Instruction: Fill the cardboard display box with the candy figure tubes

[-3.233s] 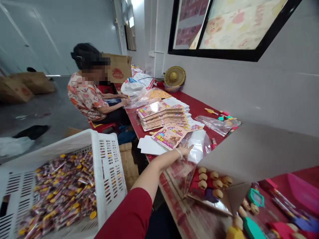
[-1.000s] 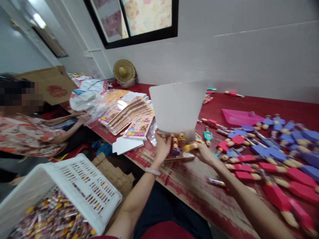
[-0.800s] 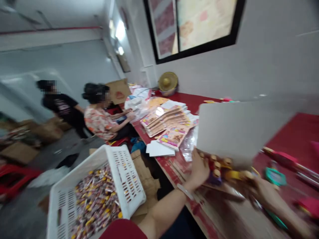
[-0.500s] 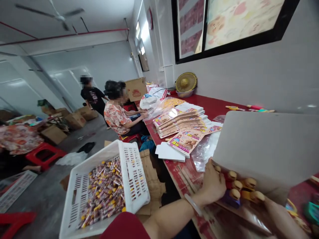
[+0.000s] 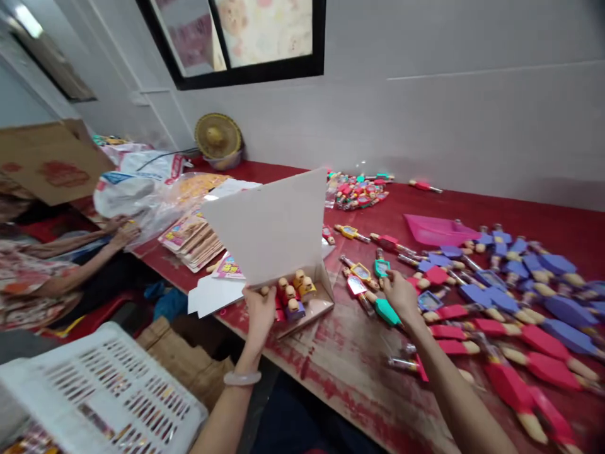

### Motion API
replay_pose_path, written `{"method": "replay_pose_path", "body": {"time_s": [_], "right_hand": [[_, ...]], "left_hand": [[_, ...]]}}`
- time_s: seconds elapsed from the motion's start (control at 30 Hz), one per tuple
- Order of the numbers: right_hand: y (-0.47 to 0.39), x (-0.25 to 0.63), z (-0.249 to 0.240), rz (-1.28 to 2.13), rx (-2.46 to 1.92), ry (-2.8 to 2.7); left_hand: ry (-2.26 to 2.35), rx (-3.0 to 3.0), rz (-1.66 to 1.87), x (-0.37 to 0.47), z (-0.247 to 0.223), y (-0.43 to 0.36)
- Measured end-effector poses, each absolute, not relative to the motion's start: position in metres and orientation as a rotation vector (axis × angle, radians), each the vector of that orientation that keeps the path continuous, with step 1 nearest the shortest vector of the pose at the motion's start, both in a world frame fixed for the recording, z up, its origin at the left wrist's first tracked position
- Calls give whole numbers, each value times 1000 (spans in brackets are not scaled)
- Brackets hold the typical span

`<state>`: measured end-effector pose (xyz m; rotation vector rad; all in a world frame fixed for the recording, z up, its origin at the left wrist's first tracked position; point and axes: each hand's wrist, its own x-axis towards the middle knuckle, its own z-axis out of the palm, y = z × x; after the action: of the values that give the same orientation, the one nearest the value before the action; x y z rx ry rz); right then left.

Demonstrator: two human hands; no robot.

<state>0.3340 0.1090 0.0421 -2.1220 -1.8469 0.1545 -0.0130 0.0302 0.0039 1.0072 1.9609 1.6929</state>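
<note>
I've got the left hand [image 5: 261, 307] gripping the near left corner of the display box [image 5: 302, 309], fingers curled over its edge, thumb against the front, steadying it on the red table [image 5: 472, 208]. The box's white lid [image 5: 269, 230] stands up and tilted back, and inside it I count a small cluster of toy figures [image 5: 293, 293] with tan heads, packed toward the left half; the right half of the tray looks bare. To the right of the box, my right hand [image 5: 399, 293] is down among the loose toys, fingers closing on a teal toy [image 5: 385, 309] that lies on the table; I judge this the picking step, mid-fill. The next move, as I read it, calls for lifting that piece clear of its neighbours and setting it head-up into the free side of the box while the left hand holds the box steady. Further right of the box lie rows of red and blue toys [image 5: 496, 296] and a pink tray [image 5: 437, 228], whose contents I can't make out. Left and below the box, a white slotted crate [image 5: 104, 391] shows only a glimpse of wrapped sweets at its corner. Behind the box to the left sit a stack of printed cards [image 5: 191, 233], and a co-worker's hand [image 5: 123, 234] near plastic bags [image 5: 137, 183].
</note>
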Motion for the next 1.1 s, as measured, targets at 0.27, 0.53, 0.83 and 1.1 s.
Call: {"method": "replay_pose_path", "body": {"time_s": [0.27, 0.53, 0.83, 1.1], "right_hand": [[148, 320, 25, 235, -2157, -1951], [77, 377, 89, 492, -1602, -1922], [21, 260, 90, 69, -1166, -2797], [18, 217, 113, 36, -1008, -3224]], "left_hand": [[1824, 1027, 1659, -8, 25, 33], [1801, 1098, 1663, -11, 25, 37], [1890, 1109, 1588, -4, 28, 35], [1853, 1091, 1620, -4, 25, 36]]}}
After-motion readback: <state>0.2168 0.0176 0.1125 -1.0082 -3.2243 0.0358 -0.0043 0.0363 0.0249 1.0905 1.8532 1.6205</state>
